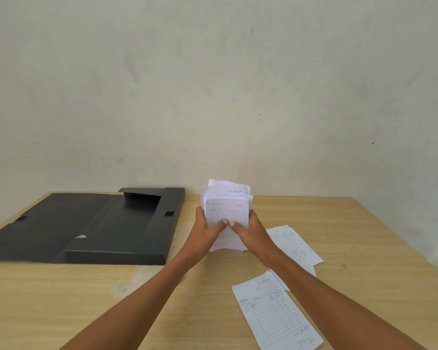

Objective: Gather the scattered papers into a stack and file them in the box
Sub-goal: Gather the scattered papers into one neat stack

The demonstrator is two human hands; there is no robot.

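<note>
Right now you are holding the stack (pixel 226 213) upright on the table (pixel 111 299), right of the open box (pixel 116 228), left hand (pixel 208 231) and right hand (pixel 248 231) pinching its sides. Uneven top edges are risking slips; loose sheets (pixel 276 311) are waiting.

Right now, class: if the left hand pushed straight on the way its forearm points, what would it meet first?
The left hand already grips the paper stack. Beyond that, probably only bare table, then the wall; depth is hard to judge.
</note>
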